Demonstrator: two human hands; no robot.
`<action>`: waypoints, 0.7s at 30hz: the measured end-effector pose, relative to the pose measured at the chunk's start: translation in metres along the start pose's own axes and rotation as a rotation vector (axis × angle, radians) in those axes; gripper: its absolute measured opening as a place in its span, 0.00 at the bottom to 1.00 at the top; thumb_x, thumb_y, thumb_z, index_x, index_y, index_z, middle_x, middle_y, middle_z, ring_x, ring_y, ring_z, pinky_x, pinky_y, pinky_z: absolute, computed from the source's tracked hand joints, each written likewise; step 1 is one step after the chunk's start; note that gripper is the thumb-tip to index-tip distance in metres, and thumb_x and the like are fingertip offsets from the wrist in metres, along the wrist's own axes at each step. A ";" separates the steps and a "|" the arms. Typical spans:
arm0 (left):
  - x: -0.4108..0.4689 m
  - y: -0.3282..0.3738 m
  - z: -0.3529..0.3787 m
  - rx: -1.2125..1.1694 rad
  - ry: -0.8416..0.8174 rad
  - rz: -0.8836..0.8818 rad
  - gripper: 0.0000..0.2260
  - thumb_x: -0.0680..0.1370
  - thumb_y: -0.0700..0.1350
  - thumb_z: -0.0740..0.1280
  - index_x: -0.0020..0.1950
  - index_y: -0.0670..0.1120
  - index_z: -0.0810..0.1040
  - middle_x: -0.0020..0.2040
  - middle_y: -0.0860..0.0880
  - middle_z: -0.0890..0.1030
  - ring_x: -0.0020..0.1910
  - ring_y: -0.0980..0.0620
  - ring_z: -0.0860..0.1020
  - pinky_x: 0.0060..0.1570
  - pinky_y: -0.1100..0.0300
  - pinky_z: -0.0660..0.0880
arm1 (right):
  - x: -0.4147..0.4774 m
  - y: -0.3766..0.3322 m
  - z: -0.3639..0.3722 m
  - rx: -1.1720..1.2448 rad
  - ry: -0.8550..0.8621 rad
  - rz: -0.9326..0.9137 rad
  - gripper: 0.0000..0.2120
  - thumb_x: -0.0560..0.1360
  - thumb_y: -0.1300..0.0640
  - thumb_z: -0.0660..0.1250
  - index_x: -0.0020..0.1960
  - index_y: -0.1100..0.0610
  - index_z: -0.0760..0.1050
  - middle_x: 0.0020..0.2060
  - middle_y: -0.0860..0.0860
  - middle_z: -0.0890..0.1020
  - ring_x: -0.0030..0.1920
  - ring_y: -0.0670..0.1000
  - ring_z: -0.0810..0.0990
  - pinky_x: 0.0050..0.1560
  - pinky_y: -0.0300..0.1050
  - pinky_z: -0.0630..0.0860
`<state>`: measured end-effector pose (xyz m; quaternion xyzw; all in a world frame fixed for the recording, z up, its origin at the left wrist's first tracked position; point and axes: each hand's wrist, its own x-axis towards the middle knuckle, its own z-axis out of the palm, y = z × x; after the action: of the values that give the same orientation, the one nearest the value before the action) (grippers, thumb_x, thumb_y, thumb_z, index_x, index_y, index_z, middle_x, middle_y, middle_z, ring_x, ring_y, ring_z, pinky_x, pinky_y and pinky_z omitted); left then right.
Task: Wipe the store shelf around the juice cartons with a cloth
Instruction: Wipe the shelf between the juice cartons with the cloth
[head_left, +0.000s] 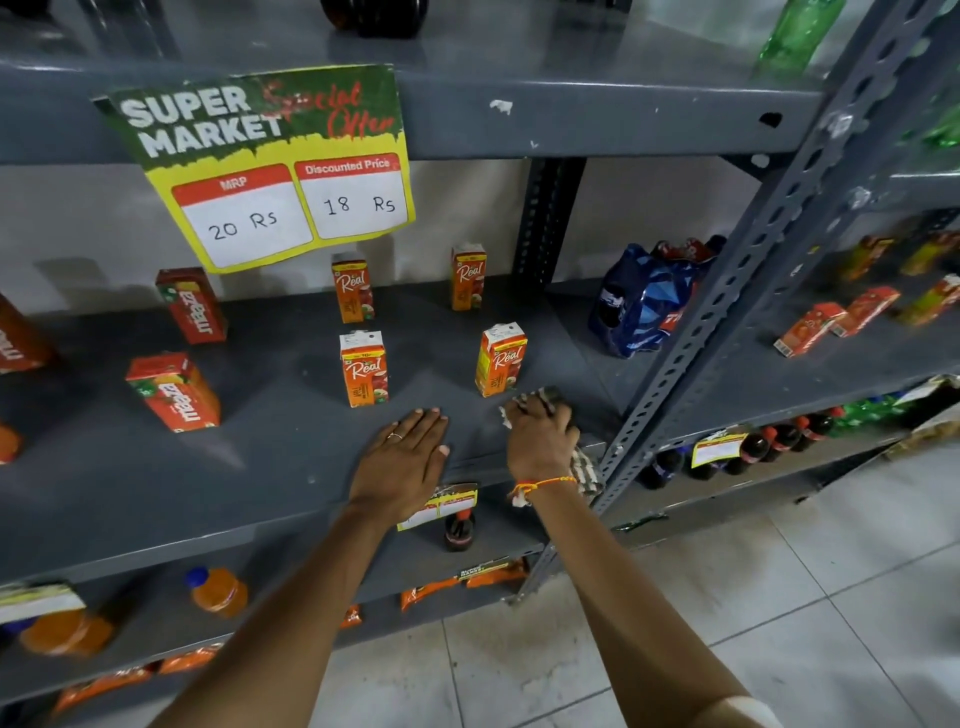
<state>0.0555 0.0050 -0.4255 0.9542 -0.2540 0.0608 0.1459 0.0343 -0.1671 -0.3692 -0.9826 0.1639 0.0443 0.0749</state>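
On the grey metal shelf (270, 457) stand several orange juice cartons. Two front ones are nearest my hands: a middle carton (364, 370) and a right carton (500, 359). Two more (353, 287) (468, 278) stand behind them. Red Maaza cartons (176, 391) (192, 305) stand to the left. My right hand (540, 435) presses a checked cloth (545, 399) onto the shelf just in front of the right carton, part of the cloth hanging over the front edge. My left hand (402, 460) lies flat on the shelf, fingers spread, below the middle carton.
A yellow and green price sign (270, 166) hangs from the shelf above. A blue wrapped pack of bottles (644, 301) sits at the shelf's right end by the slotted upright (727, 322). Cola bottles (748, 452) and orange drinks (218, 592) fill lower shelves. Tiled floor lies below right.
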 end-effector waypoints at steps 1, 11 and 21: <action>0.001 0.001 0.000 -0.004 -0.002 0.000 0.27 0.77 0.55 0.41 0.71 0.45 0.64 0.71 0.49 0.66 0.71 0.51 0.60 0.67 0.55 0.52 | -0.007 -0.005 0.001 0.003 0.004 -0.036 0.24 0.73 0.65 0.58 0.67 0.49 0.67 0.70 0.52 0.65 0.67 0.64 0.59 0.63 0.61 0.65; -0.023 -0.030 -0.022 -0.146 0.056 -0.104 0.25 0.78 0.53 0.45 0.64 0.44 0.74 0.64 0.46 0.76 0.65 0.48 0.70 0.65 0.54 0.62 | -0.062 -0.018 0.022 0.301 -0.108 -0.362 0.31 0.67 0.68 0.57 0.64 0.43 0.70 0.69 0.45 0.69 0.66 0.59 0.66 0.61 0.55 0.68; -0.041 -0.072 -0.037 -0.101 0.116 -0.159 0.21 0.76 0.50 0.53 0.59 0.43 0.78 0.59 0.45 0.79 0.60 0.47 0.75 0.62 0.53 0.66 | 0.103 -0.111 -0.016 0.696 0.121 -0.180 0.30 0.63 0.67 0.58 0.62 0.48 0.74 0.61 0.55 0.78 0.63 0.59 0.74 0.58 0.44 0.74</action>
<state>0.0545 0.0952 -0.4163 0.9576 -0.1712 0.0914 0.2127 0.1690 -0.0988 -0.3502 -0.9097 0.0860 -0.0791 0.3984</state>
